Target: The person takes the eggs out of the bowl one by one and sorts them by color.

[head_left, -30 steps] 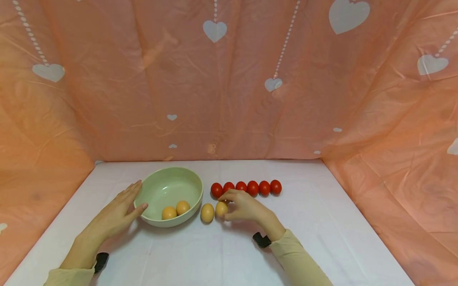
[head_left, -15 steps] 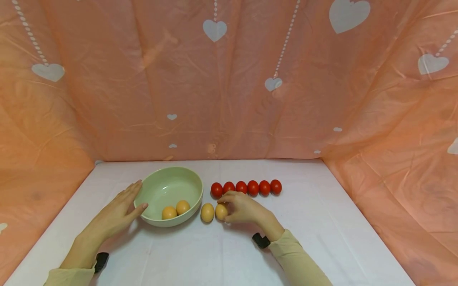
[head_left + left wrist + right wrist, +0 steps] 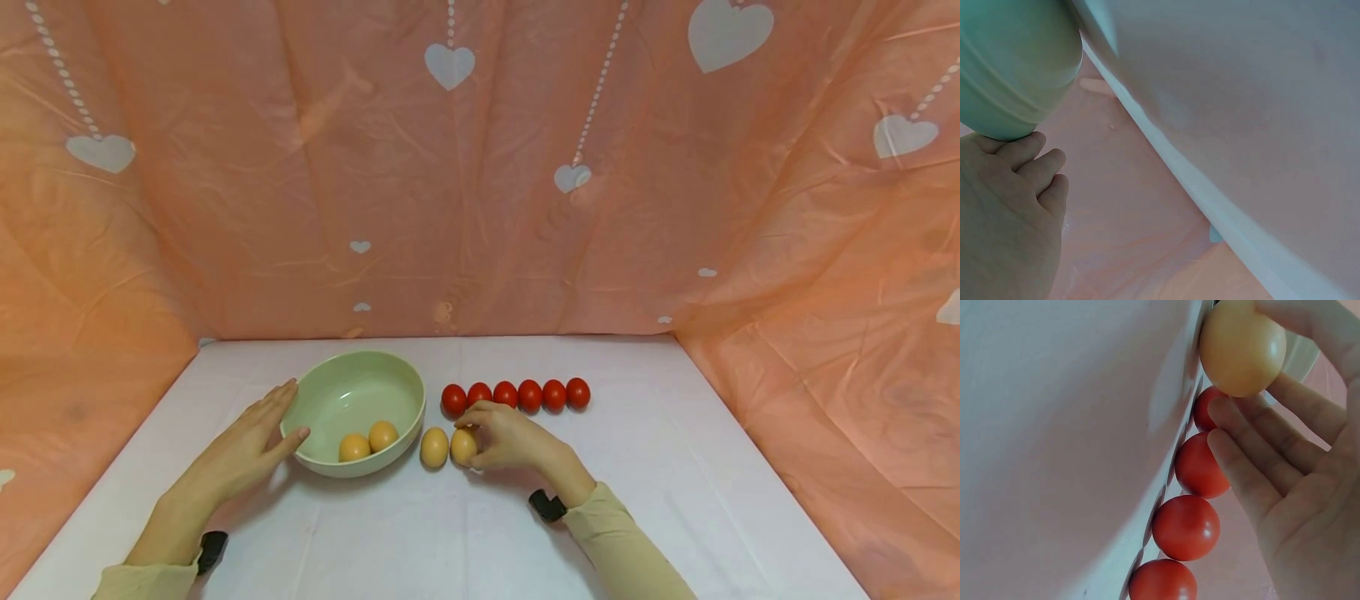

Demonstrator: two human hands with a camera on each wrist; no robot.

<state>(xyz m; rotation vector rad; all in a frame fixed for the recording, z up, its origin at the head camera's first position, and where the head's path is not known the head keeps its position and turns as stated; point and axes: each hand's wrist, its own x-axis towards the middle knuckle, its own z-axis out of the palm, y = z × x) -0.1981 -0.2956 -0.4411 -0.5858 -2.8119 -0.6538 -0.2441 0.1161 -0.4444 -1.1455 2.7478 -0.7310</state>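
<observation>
A pale green bowl (image 3: 352, 392) stands at the left with two tan eggs (image 3: 368, 441) inside. My left hand (image 3: 243, 446) rests against the bowl's left side, fingers straight and thumb at the rim; in the left wrist view, the fingers touch the bowl's outer wall (image 3: 1016, 69). Just right of the bowl, a tan egg (image 3: 434, 447) lies on the white cloth. Beside it, my right hand (image 3: 510, 437) pinches another tan egg (image 3: 463, 447) between thumb and fingers. In the right wrist view, the thumb lies on that egg (image 3: 1241, 350), with the fingers spread behind.
Behind the right hand, several small red tomatoes (image 3: 530, 396) form a row across the white-covered table (image 3: 405, 542); the hand partly overlaps them in the head view. An orange curtain (image 3: 517, 250) with white hearts closes off the back and both sides.
Compared with a second ago, my right hand and its egg sit slightly lower and nearer, beside the other egg. The left hand and bowl have not moved.
</observation>
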